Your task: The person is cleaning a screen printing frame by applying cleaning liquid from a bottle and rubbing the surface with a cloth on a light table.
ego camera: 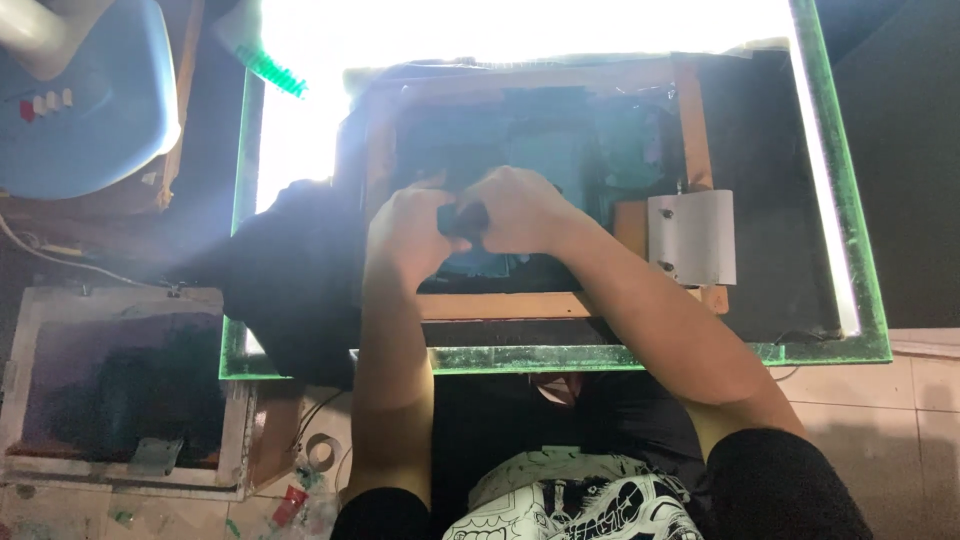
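A wooden-framed printing screen (690, 130) with a dark teal mesh lies on a brightly lit glass table (850, 250). My left hand (405, 235) and my right hand (520, 210) meet over the middle of the mesh, fingers curled together around a small dark object (470, 215) that I cannot make out. Both hands rest on or just above the mesh. A pale metal hinge clamp (692, 238) sits on the frame's right side, to the right of my right forearm.
A black cloth (290, 270) drapes over the table's left edge. Another framed screen (120, 390) lies on the floor at lower left. A blue plastic stool (90, 100) stands at upper left. A green brush (268, 65) lies on the glass near the top. Tape rolls and scraps litter the floor.
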